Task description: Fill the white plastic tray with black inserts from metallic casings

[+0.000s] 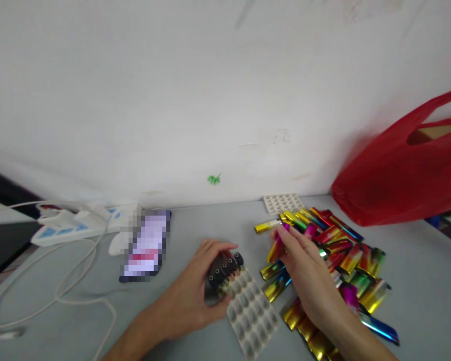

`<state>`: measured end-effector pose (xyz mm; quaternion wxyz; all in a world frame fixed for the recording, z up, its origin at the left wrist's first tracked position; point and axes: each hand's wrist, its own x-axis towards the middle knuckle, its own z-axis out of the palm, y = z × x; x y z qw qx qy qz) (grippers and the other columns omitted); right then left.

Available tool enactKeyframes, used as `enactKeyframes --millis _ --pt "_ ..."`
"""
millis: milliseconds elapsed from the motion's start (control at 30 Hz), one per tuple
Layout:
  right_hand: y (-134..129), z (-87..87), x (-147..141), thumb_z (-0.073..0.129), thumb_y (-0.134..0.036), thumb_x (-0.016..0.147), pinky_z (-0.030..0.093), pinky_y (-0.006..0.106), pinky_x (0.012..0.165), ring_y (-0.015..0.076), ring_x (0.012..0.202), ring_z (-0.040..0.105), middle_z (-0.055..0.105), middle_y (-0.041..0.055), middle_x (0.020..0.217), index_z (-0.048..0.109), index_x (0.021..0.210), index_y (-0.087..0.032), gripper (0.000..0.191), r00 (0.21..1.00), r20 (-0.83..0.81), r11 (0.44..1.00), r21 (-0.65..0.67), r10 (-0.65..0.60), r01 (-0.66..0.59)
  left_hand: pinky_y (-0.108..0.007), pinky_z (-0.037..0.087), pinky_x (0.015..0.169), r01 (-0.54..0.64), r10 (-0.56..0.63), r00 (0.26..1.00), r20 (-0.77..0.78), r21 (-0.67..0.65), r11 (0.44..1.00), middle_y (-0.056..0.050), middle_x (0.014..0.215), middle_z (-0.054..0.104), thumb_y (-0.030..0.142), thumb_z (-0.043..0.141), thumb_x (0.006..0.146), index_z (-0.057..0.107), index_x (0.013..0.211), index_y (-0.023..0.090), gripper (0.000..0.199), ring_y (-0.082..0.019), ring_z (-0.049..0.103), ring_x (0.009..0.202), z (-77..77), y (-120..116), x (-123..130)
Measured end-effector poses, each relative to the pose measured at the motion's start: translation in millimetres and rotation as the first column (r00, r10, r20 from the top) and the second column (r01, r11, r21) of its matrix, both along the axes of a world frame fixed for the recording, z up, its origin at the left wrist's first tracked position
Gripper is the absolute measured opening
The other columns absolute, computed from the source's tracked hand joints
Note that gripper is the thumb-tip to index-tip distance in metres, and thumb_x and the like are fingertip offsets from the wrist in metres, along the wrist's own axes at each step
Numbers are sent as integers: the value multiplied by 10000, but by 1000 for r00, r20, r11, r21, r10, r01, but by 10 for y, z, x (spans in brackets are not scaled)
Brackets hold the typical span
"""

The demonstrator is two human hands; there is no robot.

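My left hand (195, 293) curls around the far left end of a pale tray (253, 316) with rows of round hollows. Its thumb presses the tray's edge and its fingers arch over a row of several black-ended pieces (225, 269) standing upright in the hollows. The other visible hollows hold nothing. Over the left part of a shiny pile, my right hand (298, 255) pinches a pink-and-gold metallic lighter-like case (277, 244) between thumb and fingers. The pile of similar metallic cases (351, 258), in gold, red, green, blue and pink, spreads around and under that hand.
Another pale tray (283, 203) lies by the wall, behind the pile. A red bag (402, 170) stands at the right. To the left are a phone with a blurred screen (146, 245), a white power strip (65, 230) and a looping white cable (86, 301).
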<state>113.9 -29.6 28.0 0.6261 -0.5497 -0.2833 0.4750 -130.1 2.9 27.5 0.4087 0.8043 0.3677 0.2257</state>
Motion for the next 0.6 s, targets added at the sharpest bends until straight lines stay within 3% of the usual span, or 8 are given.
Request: enactKeyframes --millis 67,133,233,333,467,600 --pt "2 10 -1 803 -607 923 417 283 568 159 655 532 655 19 852 790 969 -220 390 989 -128 997 -20 74 -77 -495 486 1242 38 -36 999 34 -51 998 -83 1527 579 175 890 825 518 1587 358 867 -325 587 1420 20 1 -19" --pt "0 48 -7 774 -628 913 271 258 473 99 505 337 520 -43 712 771 972 -198 434 956 -232 979 -48 182 -198 -511 424 1308 73 -69 997 47 -97 993 -77 1624 533 216 969 794 456 1650 387 1012 -336 541 1504 17 11 -44" --pt "-15 111 -21 769 -661 880 149 239 456 69 471 172 356 -107 610 757 989 -178 496 918 -292 946 -101 267 -308 -542 371 1350 107 -100 994 51 -152 983 -84 1701 506 251 1028 759 370 1715 404 1171 -352 515 1557 -21 26 -83" --pt "-39 127 -37 763 -692 878 163 229 459 70 481 193 358 -108 586 745 974 -165 536 920 -250 936 -110 300 -335 -579 373 1348 86 -81 996 31 -202 976 -106 1704 522 292 1061 737 352 1736 394 1230 -370 538 1546 -55 36 -120" --pt "-63 115 -69 819 -663 894 279 215 473 78 496 382 505 -75 637 699 979 -190 495 950 -149 956 -63 275 -287 -594 389 1335 116 -110 993 35 -272 955 -122 1683 557 358 1091 707 363 1745 384 1268 -377 560 1536 -36 72 -188" --pt "-68 145 -94 840 -635 912 187 230 419 63 416 317 534 -98 632 627 998 -243 455 935 -181 948 -38 305 -317 -587 447 1294 146 -140 989 43 -351 925 -117 1630 605 401 1072 734 395 1740 387 1213 -369 621 1476 20 130 -248"
